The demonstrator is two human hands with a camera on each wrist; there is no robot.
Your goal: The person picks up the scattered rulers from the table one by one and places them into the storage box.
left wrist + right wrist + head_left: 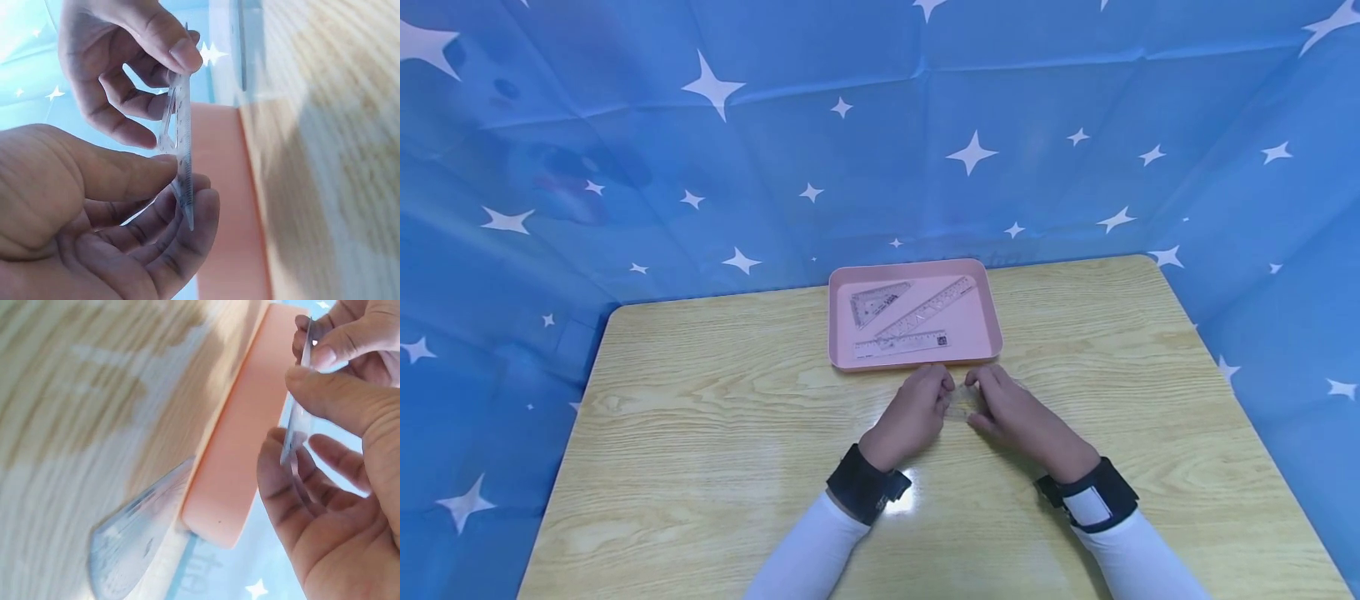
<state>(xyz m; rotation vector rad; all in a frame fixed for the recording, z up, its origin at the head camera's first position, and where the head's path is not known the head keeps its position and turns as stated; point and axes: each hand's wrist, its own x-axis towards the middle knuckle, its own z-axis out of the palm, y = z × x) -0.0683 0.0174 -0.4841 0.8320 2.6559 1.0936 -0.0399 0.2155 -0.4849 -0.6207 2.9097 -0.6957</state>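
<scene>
This looks like a staged recording booth, not a lived-in room: a blue star-printed cloth [880, 133] hangs as a backdrop on three sides of a small wooden table [700, 433], which carries a pink tray [988, 329] of clear plastic rulers [901, 343].

I see a light wooden table with rounded corners [700, 433], its glossy top reflecting a bright spot of lamp light near the front edge, and behind and on both sides of it hangs a creased blue cloth backdrop printed with white four-pointed stars [625, 167].
</scene>
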